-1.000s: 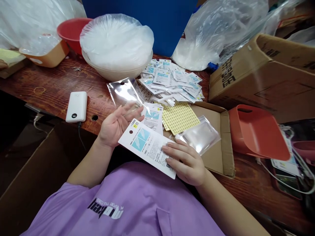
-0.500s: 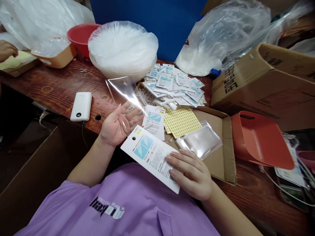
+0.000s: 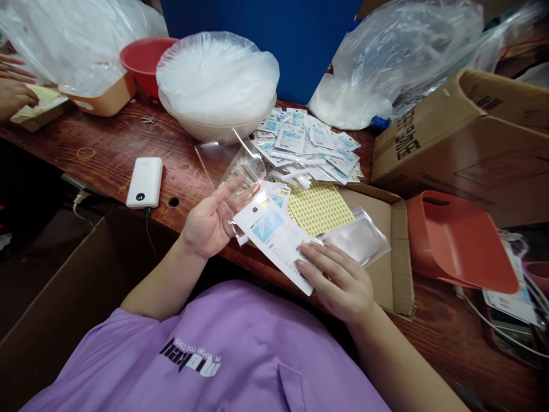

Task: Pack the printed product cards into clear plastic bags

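Observation:
A clear plastic bag (image 3: 227, 157) stretches up from my left hand (image 3: 210, 223), which supports it with thumb and fingers spread along its film. My right hand (image 3: 338, 280) grips a white printed header card (image 3: 272, 229) with blue pictures, fingers flat on its lower end and the thumb hidden. The card's upper end, with a hang hole, is at the bag's mouth beside my left palm; how far it is inside is hard to tell. Behind it lie another printed card (image 3: 281, 197), a yellow sticker sheet (image 3: 321, 209) and a stack of clear bags (image 3: 360, 237).
A shallow cardboard tray (image 3: 398, 252) sits beneath the supplies. Bagged cards (image 3: 317, 140) pile behind it. Around stand a plastic-filled bowl (image 3: 180, 117), a red bin (image 3: 463, 246), a carton (image 3: 454, 154) and a white power bank (image 3: 144, 180). Another person's hands (image 3: 15, 86) show far left.
My right hand has brought the card up and away from my body, its top end now at the bag's mouth. My left fingers have shifted, and the bag has bulged open.

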`<state>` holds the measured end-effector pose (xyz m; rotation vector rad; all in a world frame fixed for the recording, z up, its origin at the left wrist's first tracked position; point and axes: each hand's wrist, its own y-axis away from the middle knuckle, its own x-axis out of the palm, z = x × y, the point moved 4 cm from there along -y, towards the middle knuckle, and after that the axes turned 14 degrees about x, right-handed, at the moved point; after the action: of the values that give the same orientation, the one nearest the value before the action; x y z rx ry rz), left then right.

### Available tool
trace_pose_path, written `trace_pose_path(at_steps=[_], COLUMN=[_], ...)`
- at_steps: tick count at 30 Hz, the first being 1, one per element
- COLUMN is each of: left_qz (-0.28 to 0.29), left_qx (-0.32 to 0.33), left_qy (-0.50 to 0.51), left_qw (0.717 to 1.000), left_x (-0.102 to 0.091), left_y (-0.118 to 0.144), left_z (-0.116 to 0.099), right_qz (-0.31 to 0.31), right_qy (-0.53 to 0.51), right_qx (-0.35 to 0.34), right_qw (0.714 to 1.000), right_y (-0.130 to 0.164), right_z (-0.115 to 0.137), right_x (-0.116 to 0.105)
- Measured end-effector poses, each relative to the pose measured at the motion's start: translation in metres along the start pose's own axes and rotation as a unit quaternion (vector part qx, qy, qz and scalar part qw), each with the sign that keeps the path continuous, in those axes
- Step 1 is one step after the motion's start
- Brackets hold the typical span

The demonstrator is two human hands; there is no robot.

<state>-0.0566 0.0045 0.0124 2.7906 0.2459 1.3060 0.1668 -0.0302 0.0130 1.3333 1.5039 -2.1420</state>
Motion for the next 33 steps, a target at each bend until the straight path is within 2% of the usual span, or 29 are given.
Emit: trace_pose_path(at_steps=[2,5,11,15,20,23,25,29,33], left_qz=[-0.02,-0.029,-0.031,0.024,0.121,0.192,0.219,0.224,0.24], left_qx=[0.004,-0.024,-0.023,-0.062,-0.121,-0.131,-0.129,-0.125,-0.149], left_qy=[-0.008,-0.023,-0.014,-0.009,0.002,0.023,0.013,-0.029,-0.015], left_qw=[1.0,0.999,0.999,0.998,0.985,0.972,0.967,0.966,0.959], left_x=[0.002,0.005,0.017,0.024,0.011,0.004,0.003,0.002,0.002], left_y=[0.001,0.001,0.006,0.013,0.017,0.019,0.02,0.022,0.024], left_z=[0.003,0.009,0.025,0.04,0.038,0.033,0.032,0.032,0.032], right_qz=[-0.001,-0.011,0.002,0.034,0.126,0.108,0.087,0.063,0.049], right_qy=[0.024,0.047,0.123,0.127,-0.028,-0.091,-0.105,-0.117,-0.137], right_qx=[-0.009,-0.006,0.066,0.101,0.065,0.079,0.097,0.119,0.148], right_qw=[1.0,0.999,0.99,0.986,0.99,0.987,0.986,0.984,0.978], right_y=[-0.001,-0.006,-0.025,-0.045,-0.052,-0.048,-0.044,-0.044,-0.046], right_z=[0.005,0.014,0.031,0.033,0.019,0.011,0.009,0.012,0.013], right_x=[0.002,0.005,0.017,0.017,0.013,0.013,0.015,0.018,0.016])
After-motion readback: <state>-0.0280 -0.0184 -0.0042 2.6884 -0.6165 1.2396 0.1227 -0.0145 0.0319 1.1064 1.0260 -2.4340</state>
